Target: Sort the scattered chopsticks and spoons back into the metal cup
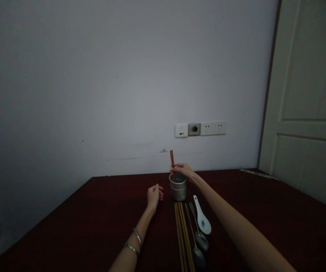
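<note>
My right hand (pixel 183 170) pinches a pair of reddish-brown chopsticks (pixel 172 161) and holds them nearly upright. Their lower ends are inside a dented silver metal cup (pixel 178 192), hidden by its wall. To the left of the cup, my left hand (pixel 154 195) rests on the table, fingers loosely curled and slightly apart, holding nothing. In front of the cup lie several lighter wooden chopsticks (pixel 183 236) side by side. Beside them are two metal spoons (pixel 199 258) (pixel 201 240) and a white soup spoon (pixel 202 221) with a blue mark.
The dark red table (pixel 100 219) reaches back to a pale wall (pixel 123 94). Sockets and a switch plate (pixel 212 128) sit on the wall above the cup. A panelled door (pixel 307 113) stands at the right, and a thin strip (pixel 258 173) lies along the back right table edge.
</note>
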A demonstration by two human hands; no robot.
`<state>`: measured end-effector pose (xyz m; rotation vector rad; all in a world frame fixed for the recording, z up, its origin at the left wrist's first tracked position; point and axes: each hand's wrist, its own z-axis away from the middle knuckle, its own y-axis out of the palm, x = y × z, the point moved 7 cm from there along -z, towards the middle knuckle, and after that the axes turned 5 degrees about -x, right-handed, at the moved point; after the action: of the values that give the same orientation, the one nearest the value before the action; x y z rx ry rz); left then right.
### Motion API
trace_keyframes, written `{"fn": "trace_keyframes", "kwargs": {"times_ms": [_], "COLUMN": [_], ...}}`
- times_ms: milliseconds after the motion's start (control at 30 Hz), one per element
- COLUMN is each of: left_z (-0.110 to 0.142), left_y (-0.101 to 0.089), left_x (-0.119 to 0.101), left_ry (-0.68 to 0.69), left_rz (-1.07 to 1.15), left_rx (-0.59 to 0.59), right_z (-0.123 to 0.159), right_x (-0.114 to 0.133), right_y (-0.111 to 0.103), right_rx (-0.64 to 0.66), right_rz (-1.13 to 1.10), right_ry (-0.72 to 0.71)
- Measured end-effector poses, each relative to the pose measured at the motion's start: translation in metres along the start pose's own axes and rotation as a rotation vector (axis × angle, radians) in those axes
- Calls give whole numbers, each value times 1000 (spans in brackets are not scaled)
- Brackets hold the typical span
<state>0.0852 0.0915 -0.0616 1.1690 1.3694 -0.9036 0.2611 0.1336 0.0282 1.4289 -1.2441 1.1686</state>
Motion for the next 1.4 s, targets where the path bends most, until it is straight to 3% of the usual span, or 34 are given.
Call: {"fn": "trace_keyframes", "kwargs": {"times_ms": [433, 600, 733, 833, 900, 1000, 1167, 1400], "left_z": [3, 3, 2, 2, 3, 5, 5, 5], "left_y": [0, 1, 0, 1, 1, 1, 2, 3], "left_x": [-4, -3, -1, -1, -1, -3, -4, -3], "left_ry": [1, -10, -9, 0, 10, 18, 16, 18], "left_rz": [-5, -8, -12, -14, -14, -13, -30, -73], "left_rx": [1, 10, 3, 1, 3, 4, 14, 29], "right_z": [1, -1, 9, 27, 42, 65, 96, 120], "right_x": [-1, -5, -9, -21, -28, -48, -65, -70], "right_y": [-6, -29, -84, -126, -145, -166, -179, -164], "right_rx": [-29, -69, -297, -397, -393, -321, -292, -301], "right_rz": [49, -14, 383, 572, 905, 1230, 1378, 1386], "right_ry": [-7, 42, -14, -41, -114, -110, -73, -104]}}
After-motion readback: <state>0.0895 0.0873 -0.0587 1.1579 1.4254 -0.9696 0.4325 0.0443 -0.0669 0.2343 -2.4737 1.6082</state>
